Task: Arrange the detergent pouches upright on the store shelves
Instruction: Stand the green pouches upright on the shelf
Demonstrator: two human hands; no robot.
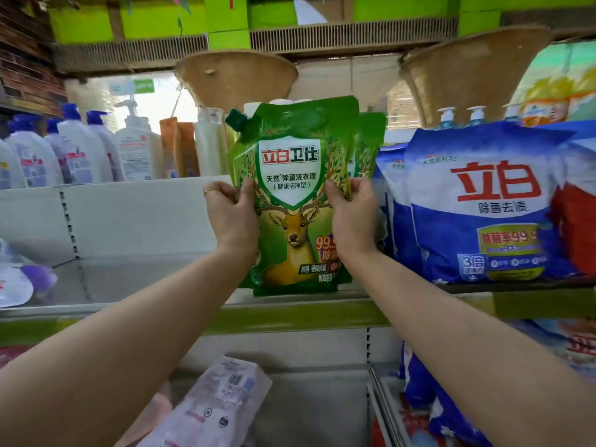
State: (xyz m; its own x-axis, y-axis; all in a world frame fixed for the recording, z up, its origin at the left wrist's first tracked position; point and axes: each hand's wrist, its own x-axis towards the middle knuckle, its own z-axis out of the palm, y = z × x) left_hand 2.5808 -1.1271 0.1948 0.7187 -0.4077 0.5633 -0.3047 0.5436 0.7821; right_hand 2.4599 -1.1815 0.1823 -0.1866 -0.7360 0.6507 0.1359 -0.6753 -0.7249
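Scanning from the upper left of the frame, I see white pump bottles lined up on the top shelf. At centre, my left hand grips the left edge of the green detergent pouch, thumb on its front, fingers curled behind. The pouch stands upright, its base at the front of the middle shelf. My right hand pinches the right edge likewise. A second green pouch stands just behind. Blue detergent bags stand at right.
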